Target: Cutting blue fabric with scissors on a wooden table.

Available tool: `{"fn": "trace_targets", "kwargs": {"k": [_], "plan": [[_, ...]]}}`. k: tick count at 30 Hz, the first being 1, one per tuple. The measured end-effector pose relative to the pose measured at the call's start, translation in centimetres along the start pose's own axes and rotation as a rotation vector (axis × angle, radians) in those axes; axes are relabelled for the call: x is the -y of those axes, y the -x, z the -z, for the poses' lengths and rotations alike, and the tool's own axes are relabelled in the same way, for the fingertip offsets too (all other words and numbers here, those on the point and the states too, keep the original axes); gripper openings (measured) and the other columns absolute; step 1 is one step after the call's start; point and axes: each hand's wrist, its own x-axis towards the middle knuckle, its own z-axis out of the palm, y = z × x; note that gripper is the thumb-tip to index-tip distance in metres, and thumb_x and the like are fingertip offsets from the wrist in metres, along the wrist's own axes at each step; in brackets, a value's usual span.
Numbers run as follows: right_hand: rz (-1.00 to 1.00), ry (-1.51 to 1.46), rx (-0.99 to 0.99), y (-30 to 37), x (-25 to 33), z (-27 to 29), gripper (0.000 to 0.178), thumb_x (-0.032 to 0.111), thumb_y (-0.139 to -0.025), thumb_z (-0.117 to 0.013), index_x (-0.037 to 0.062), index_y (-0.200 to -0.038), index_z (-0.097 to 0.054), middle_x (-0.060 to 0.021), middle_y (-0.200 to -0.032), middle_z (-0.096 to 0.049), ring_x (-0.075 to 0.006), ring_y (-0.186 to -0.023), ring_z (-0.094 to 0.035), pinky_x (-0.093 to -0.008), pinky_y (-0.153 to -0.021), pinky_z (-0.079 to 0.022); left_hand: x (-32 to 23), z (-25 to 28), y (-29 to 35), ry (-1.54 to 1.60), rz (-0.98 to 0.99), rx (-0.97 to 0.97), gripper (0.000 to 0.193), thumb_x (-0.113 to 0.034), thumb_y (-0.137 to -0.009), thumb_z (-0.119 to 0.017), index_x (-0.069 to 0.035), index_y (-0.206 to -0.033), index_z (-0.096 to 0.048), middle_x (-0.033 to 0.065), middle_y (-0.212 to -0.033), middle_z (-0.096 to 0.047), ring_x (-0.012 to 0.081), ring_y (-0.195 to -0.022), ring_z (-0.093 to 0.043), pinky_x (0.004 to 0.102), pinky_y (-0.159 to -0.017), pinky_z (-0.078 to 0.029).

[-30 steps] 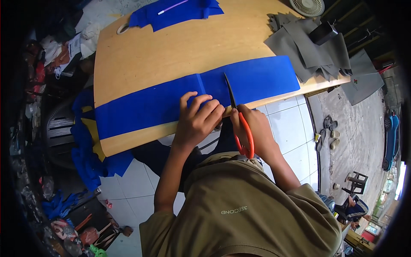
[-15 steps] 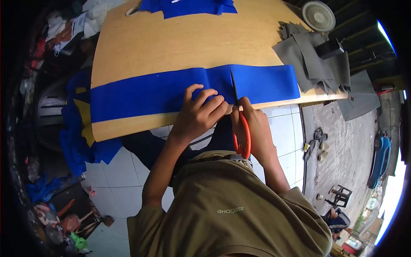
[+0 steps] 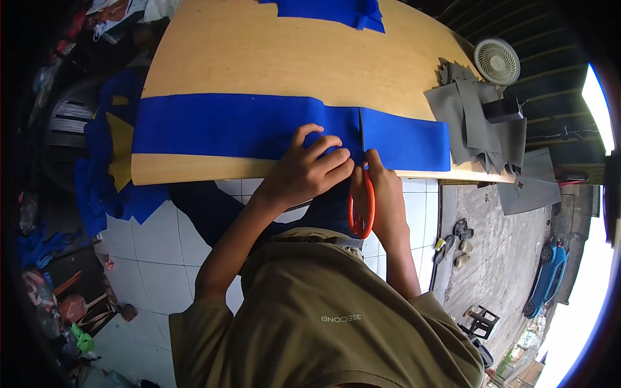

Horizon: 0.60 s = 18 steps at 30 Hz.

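Observation:
A long blue fabric strip (image 3: 213,126) lies along the near edge of the table. My left hand (image 3: 314,165) holds its near edge, with bent fingers spread over the top; the thumb is mostly hidden. Just right of it, my right hand (image 3: 383,194) grips a pair of scissors (image 3: 361,205) with orange handles, wrapped around the loops. Their dark, narrow blade runs away from me across the strip, right of its middle. The top edge bends at the blade tip. Whether the fabric is cut along the blade cannot be made out.
More blue fabric (image 3: 333,11) lies at the far side of the wooden table (image 3: 284,58). Grey cut pieces (image 3: 456,116) and a black box (image 3: 503,110) sit at the right end, near a round fan (image 3: 497,61). Blue and yellow cloth (image 3: 119,152) hangs at the left.
The view has shifted, so the table sits differently in the picture. The scissors' blade has swung from a slant to nearly straight across the strip. Both hands keep their hold.

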Motion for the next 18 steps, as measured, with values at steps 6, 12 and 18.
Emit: {"fn": "trace_targets", "kwargs": {"k": [6,12,18], "plan": [[-0.072,-0.022,0.035,-0.02,0.33,0.07,0.014,0.012,-0.096,-0.056,-0.0006,-0.094,-0.049,-0.0261,-0.061,-0.057,-0.0466,-0.059,-0.060,-0.0501,-0.054,-0.045,0.00,0.00,0.07,0.001,0.011,0.004,0.007,-0.014,-0.083,-0.070,-0.012,-0.089,-0.068,-0.0021,-0.097,-0.061,0.0167,-0.104,-0.059,0.0497,-0.101,-0.043],[-0.034,-0.059,0.030,-0.03,0.50,-0.03,0.018,0.012,-0.095,-0.057,-0.0011,-0.090,-0.047,-0.0260,-0.058,-0.057,-0.0468,-0.057,-0.060,-0.0513,-0.052,-0.047,0.18,0.00,0.32,-0.010,0.000,0.004,0.007,-0.014,-0.084,-0.070,-0.012,-0.090,-0.067,-0.0018,-0.098,-0.060,0.0171,-0.106,-0.059,0.0496,-0.102,-0.043],[-0.003,-0.041,0.011,0.15,0.13,-0.37,0.018,0.011,-0.094,-0.058,-0.0006,-0.088,-0.046,-0.0249,-0.057,-0.056,-0.0461,-0.055,-0.060,-0.0503,-0.050,-0.046,0.11,-0.12,0.33,0.012,0.005,-0.005,0.009,-0.014,-0.084,-0.069,-0.012,-0.093,-0.068,-0.0011,-0.099,-0.061,0.0176,-0.107,-0.059,0.0497,-0.102,-0.042]]}}
